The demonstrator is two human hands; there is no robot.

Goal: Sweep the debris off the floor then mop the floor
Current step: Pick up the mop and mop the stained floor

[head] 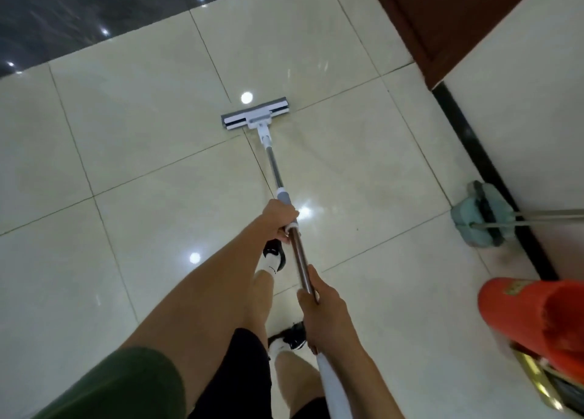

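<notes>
Mopping the tiles: both hands on the pole, flat head out ahead.

The right hand is wrapped round the shiny metal mop pole low down, and the left hand grips it farther up at the white-and-grey collar; the grey-and-white flat mop head lies flat on the glossy cream floor tiles, well ahead of the feet. Judging from this, keep the head pressed flat, pull in straight overlapping lanes, and steer clear of the red plastic bucket and the teal cloth mop by the wall.
</notes>
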